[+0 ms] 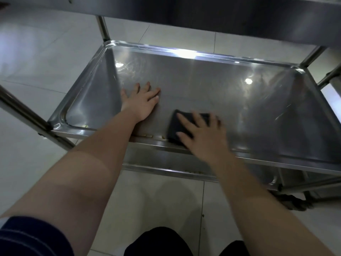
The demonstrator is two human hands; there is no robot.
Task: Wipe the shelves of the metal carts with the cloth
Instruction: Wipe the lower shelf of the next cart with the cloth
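Note:
A metal cart's middle shelf (230, 93), a shiny steel tray with a raised rim, fills the view. On its near part lies a dark folded cloth (176, 126). My right hand (201, 133) presses flat on the cloth with fingers spread; it covers the cloth's right half. To the left, my left hand (142, 102) rests flat on the bare shelf with straight fingers, apart from the cloth.
The cart's upper shelf (221, 15) overhangs at the top. Upright posts stand at the far left (103, 28) and far right (311, 56) corners. A lower shelf edge (166, 170) shows beneath. A caster wheel (295, 202) sits lower right. White floor tiles (46, 58) surround the cart.

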